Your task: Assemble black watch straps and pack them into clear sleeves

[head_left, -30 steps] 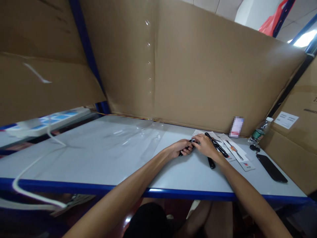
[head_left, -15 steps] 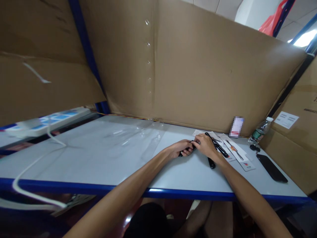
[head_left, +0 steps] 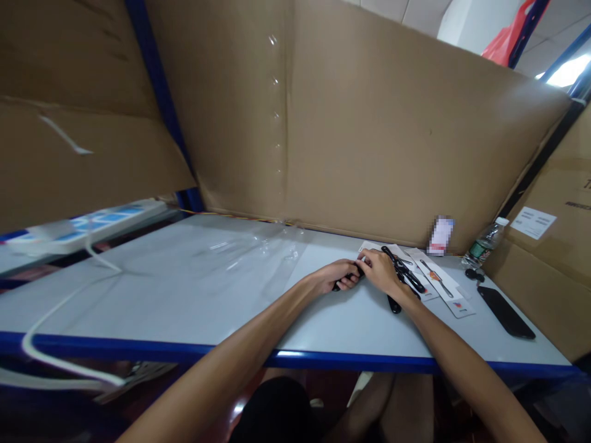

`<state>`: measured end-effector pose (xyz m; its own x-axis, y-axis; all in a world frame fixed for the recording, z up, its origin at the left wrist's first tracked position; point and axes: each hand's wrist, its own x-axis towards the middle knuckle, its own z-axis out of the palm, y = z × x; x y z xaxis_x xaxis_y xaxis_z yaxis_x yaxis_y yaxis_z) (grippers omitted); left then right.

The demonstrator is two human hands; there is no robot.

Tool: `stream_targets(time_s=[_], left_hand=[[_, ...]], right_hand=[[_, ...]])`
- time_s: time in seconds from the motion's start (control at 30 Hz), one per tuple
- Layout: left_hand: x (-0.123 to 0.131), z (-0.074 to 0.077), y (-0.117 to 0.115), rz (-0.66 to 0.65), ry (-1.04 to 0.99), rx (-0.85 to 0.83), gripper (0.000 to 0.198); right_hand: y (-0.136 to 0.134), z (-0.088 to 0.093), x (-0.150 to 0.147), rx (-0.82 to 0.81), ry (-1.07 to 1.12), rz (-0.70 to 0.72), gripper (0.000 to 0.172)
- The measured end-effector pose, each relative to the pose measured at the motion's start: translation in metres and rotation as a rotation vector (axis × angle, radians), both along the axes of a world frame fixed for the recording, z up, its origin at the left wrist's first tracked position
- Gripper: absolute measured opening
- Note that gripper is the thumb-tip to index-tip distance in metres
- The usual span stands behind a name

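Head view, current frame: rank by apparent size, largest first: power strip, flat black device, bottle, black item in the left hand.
1. Power strip
2. Flat black device and bottle: too alike to rank
3. Black item, visible part only; the left hand hides much, so its full size is unsure

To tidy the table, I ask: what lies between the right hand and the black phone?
In the head view, black tools and printed cards lie between the right hand and the black phone.
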<state>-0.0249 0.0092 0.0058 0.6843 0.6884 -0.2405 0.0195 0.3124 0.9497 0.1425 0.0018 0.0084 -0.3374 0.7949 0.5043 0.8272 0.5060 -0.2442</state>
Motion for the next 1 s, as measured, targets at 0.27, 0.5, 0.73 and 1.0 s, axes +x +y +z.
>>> stream_targets(time_s=[0.27, 0.5, 0.73, 1.0], left_hand=[[-0.001, 0.003, -0.003, -0.051, 0.052, 0.017, 0.016], [-0.002, 0.000, 0.000, 0.007, -0.002, -0.010, 0.017], [-0.002, -0.001, 0.000, -0.003, -0.013, -0.004, 0.017], [-0.002, 0.000, 0.001, 0.004, -0.010, -0.019, 0.017]], right_hand=[[0.002, -0.001, -0.001, -0.070, -0.034, -0.216, 0.016], [-0.005, 0.007, 0.000, -0.003, -0.079, -0.069, 0.014], [-0.001, 0.006, 0.005, 0.003, -0.172, -0.036, 0.022], [-0.004, 0.008, 0.004, -0.024, -0.070, -0.025, 0.027]])
